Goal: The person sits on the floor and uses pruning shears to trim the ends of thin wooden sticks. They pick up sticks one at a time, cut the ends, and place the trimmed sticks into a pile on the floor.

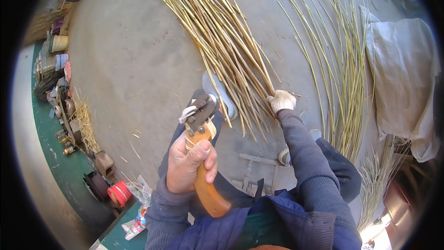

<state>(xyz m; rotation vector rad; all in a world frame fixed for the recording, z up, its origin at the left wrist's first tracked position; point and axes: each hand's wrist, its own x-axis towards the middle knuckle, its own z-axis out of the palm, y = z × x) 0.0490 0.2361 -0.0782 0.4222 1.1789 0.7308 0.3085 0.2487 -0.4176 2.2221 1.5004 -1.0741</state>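
My left hand (188, 163), bare, is closed round a tool with a curved wooden handle (209, 193) and a dark bolted metal head (201, 112). White string is wound about its head, which points away from me. My right hand (282, 101), in a pale work glove, is closed at the near right end of a bundle of long thin rods (226, 46). The fingers grip a rod's end there; how many rods they hold is hidden. This yellow-brown bundle lies slantwise on the floor, its near ends fanned out by my shoe (217, 93).
Greener, thinner rods (340, 60) lie spread at the right, beside a whitish plastic sheet (402, 78). A low metal frame (249, 169) stands between my feet. Along the left, a green surface (60, 157) bears spools, jars and a red reel (120, 193), with straw (85, 122) alongside.
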